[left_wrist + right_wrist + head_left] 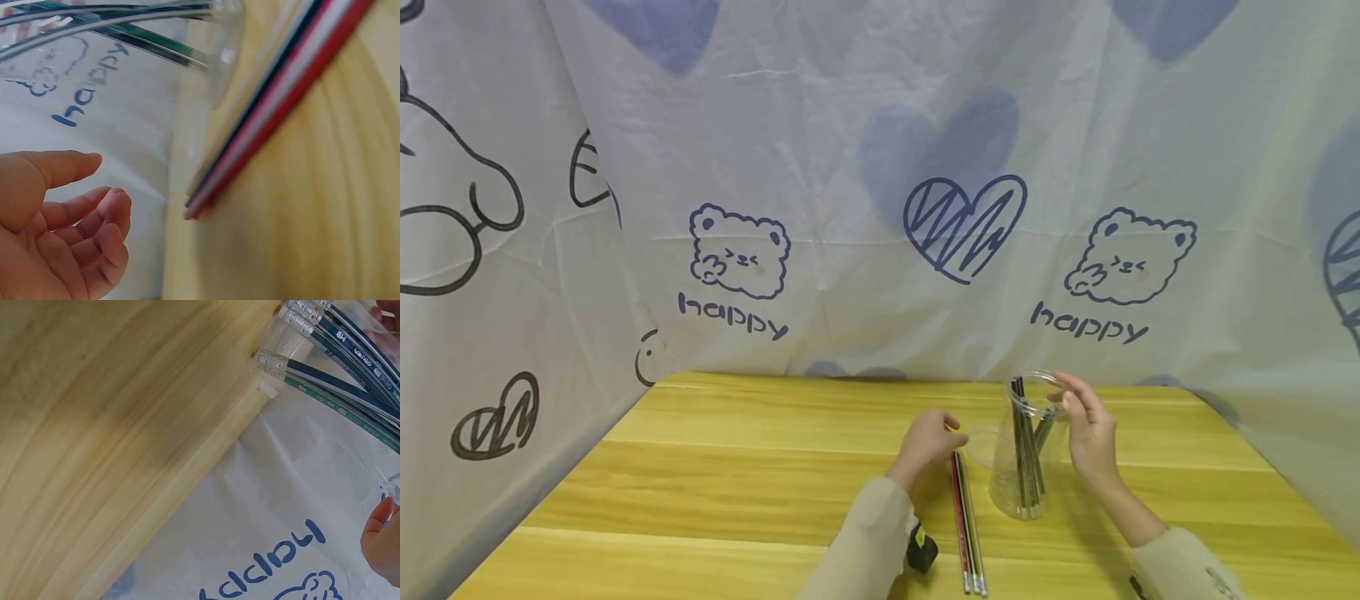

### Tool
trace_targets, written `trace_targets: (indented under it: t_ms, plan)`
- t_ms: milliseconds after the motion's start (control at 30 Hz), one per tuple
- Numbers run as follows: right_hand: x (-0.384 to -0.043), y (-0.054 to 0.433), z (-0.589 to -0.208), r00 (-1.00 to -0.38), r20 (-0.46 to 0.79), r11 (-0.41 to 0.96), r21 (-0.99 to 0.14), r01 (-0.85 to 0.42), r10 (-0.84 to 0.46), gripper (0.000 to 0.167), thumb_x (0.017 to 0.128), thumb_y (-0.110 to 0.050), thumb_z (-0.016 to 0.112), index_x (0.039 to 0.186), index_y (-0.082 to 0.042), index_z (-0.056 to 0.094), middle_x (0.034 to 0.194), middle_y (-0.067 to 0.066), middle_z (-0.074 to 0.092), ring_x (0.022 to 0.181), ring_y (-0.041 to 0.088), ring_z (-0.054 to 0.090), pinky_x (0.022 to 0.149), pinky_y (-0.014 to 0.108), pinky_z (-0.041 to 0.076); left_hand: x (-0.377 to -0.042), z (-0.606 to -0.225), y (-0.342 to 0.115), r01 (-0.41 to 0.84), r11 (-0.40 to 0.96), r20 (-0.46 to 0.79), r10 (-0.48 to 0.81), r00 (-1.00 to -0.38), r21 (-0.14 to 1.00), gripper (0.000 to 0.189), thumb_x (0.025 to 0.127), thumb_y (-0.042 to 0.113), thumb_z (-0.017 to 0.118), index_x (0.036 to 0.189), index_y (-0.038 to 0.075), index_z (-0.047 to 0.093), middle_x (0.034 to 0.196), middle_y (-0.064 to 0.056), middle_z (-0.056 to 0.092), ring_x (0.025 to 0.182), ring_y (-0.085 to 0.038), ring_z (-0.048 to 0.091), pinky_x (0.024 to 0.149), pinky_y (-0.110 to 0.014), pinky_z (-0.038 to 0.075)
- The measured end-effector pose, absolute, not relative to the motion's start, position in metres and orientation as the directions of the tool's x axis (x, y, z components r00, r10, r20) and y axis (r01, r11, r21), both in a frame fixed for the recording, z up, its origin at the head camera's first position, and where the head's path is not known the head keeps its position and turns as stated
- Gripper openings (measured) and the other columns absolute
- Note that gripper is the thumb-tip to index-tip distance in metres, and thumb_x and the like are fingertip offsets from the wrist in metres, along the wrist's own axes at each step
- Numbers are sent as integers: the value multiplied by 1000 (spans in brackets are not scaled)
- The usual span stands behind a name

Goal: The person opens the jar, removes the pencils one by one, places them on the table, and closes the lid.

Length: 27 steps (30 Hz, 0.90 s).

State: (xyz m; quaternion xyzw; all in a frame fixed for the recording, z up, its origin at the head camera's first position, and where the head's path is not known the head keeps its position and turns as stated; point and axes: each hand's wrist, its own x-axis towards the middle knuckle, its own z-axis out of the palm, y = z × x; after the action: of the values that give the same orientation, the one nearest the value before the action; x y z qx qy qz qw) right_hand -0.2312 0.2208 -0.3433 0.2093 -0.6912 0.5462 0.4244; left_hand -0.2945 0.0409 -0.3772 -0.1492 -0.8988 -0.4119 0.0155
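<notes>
Nearest me: loose pencils [967, 525] lie side by side on the bench [722, 475], silvery ends towards me. My left fingers [115, 215] are loosely curled near the far ends, thumb apart, nothing held; the wrist view shows a gap between them and the barrels.

Method (my judgement): the step in hand looks like picking these up. Best to lower thumb and fingertip either side of a single barrel, close to its far end, and pinch lightly; a slim barrel pressed off-centre would likely roll into its neighbours. Lift well clear of the bench before swinging right, or the cup could get knocked.

Beyond and to the right: the clear cup [1002, 483] stands on the bench. My right fingers [1078, 390] are clamped on its rim. A gentle hold should do; squeezing hard might flex the wall.

Appearance: loose barrels show red, dark and pale stripes; exact count uncertain, as they overlap. The standing pencils [1026, 458] lean at differing angles inside the cup, silvery ends down. The right wrist view gives dark blue and green barrels, some marked "HB".

Farther back, partly behind the cup: a clear disc [972, 450] on the bench, perhaps a lid. Last, the printed cloth [827, 167].
</notes>
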Motion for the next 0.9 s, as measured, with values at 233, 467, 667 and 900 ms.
trace_targets:
  t_ms: [233,467,667,900]
  plan:
    - [-231,220,-343,-550,815,317,-578,-752,180,24,88,8,35,104,21,46,89,-21,57,79,-4,53,62,10,42,-293,-361,44,355,544,226,290,-930,761,22,82,16,63,98,1,65,81,-5,63,57,-10,56,53,-23,47]
    - [-230,222,-342,-563,805,312,-593,-742,190,23,88,8,38,104,21,48,89,-21,58,77,-1,55,61,11,43,-285,-338,47,482,425,373,316,-872,766,19,86,20,58,95,6,67,85,-1,64,68,-9,56,58,-21,47]
    - [-229,223,-342,-566,805,325,-591,-738,179,24,87,9,39,106,21,49,91,-22,59,76,1,57,61,12,44,-275,-321,52,591,320,492,340,-801,740,19,88,19,57,101,7,67,91,0,64,74,-8,55,62,-19,45]
    - [-229,223,-342,-571,800,323,-598,-734,185,25,87,10,39,108,20,48,95,-19,59,75,0,57,61,12,44,-265,-309,59,685,308,574,380,-725,661,19,88,15,57,100,5,66,91,-1,62,77,-7,54,64,-15,44]
